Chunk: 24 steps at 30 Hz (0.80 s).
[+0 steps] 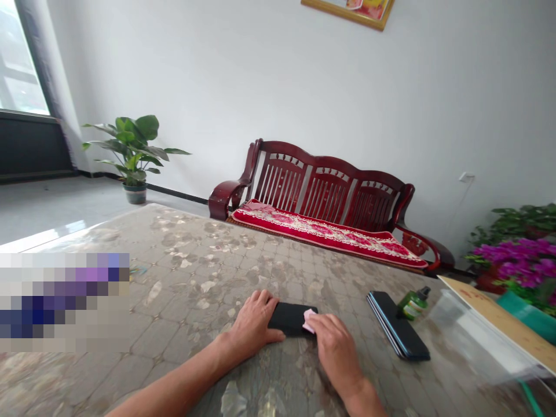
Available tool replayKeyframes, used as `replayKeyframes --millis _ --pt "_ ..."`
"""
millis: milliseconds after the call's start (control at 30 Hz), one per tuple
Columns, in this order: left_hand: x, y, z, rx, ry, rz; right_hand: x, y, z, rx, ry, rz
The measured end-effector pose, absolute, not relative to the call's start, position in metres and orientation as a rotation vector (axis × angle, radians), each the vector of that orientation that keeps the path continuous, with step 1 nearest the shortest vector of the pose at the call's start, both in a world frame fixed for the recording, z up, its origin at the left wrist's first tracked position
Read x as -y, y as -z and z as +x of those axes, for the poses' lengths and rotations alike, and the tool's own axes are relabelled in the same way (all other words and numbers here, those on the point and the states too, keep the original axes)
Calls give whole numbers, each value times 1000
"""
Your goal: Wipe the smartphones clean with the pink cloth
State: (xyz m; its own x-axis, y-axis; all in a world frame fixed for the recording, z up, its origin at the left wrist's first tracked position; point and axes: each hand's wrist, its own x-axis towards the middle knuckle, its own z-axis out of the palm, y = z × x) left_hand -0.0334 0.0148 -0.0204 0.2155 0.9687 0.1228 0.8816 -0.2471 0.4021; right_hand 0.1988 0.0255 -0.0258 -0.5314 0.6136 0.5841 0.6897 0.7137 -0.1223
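A black smartphone (289,319) lies flat on the patterned table cover in front of me. My left hand (258,317) grips its left end, thumb along the near edge and fingers at the far edge. Over the phone's right end, my right hand (334,339) pinches a small pale pink cloth (309,320) that touches the phone. The underside of the cloth is hidden. To the right lies a stack of dark phones (398,327), and beside it a green spray bottle (413,302) with a black cap.
The table (182,278) has a glossy patterned cover. At its right side are a tan board (499,315) and purple flowers (521,260). Behind stands a dark red wooden bench (325,191) with a red cushion (330,231). A potted plant (135,153) is far left. A blurred patch covers the left edge.
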Motion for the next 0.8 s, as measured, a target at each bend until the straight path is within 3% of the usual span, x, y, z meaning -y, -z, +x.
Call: replayKeyframes --millis 367,567,800 --pt "-15 18 -38 -1819 -481 2208 -11 28 189 2371 126 -859" --pt "-16 18 -40 -1812 -477 2221 -35 22 202 2378 221 -1008" --pt "-20 24 -41 -1790 -523 2246 -40 22 155 2420 174 -984"
